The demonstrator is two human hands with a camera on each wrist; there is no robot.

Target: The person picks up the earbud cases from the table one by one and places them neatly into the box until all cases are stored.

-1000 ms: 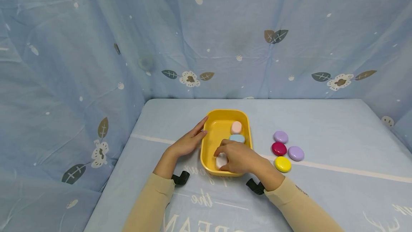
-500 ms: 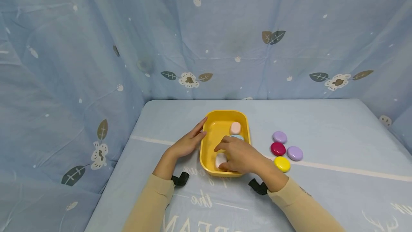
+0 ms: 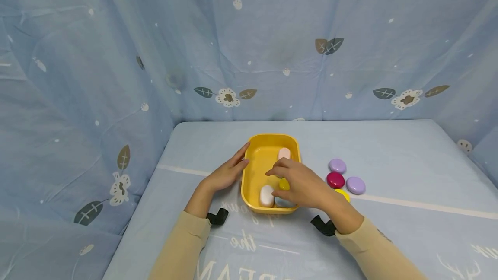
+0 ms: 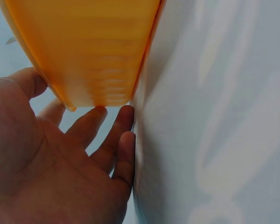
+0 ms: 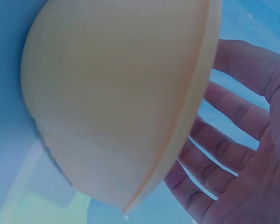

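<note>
A yellow plastic bin [image 3: 253, 176] stands on the cloth-covered table. My left hand [image 3: 225, 173] is at its left side; the left wrist view has straight fingers at the outer wall of the bin [image 4: 95, 51] and the thumb near the rim. Over the right part of the bin reaches my right hand [image 3: 305, 185], fingers apart and loosely bent, with nothing visible between them. A white rounded pebble-like piece [image 3: 266, 196], a grey-blue one [image 3: 283, 202], a yellow one [image 3: 284, 184] and a pink one [image 3: 284, 153] lie inside, some partly hidden by that hand.
Right of the bin lie more smooth oval pieces: a purple one [image 3: 337, 166], a dark red one [image 3: 335, 180], another purple one [image 3: 355, 185] and a yellow one [image 3: 343, 194] partly behind the right wrist. A patterned blue curtain [image 3: 272, 46] hangs behind the table.
My right hand has shifted rightward and up, off the white piece, and its fingers have spread. The yellow and grey-blue pieces inside the bin now show. My left hand stays put.
</note>
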